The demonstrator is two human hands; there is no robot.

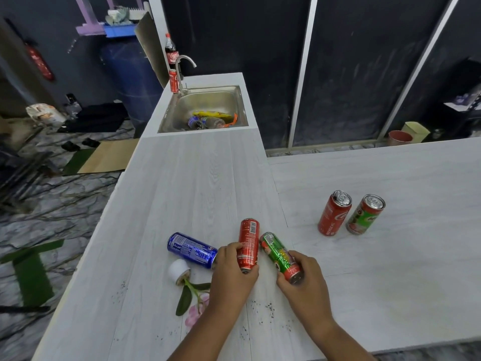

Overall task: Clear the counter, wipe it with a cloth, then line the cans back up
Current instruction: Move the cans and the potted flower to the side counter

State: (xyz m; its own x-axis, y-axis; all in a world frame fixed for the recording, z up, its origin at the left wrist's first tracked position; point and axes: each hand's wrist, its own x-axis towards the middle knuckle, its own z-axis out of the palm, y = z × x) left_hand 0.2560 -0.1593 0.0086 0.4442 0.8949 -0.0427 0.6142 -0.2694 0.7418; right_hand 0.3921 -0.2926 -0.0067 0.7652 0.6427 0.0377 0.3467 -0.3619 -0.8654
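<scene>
Right now the left hand (233,273) grips a red can (248,243) and the right hand (303,278) grips a green can (279,255), both low over the white counter (197,183); a blue can (191,250) lies beside them.

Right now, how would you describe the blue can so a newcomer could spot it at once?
Start at the white counter that runs toward you from the steel sink. Near its front, just left of the left hand, the blue can lies on its side just beyond a tipped white flower pot. It is the only blue can; the rest are red or green.
</scene>
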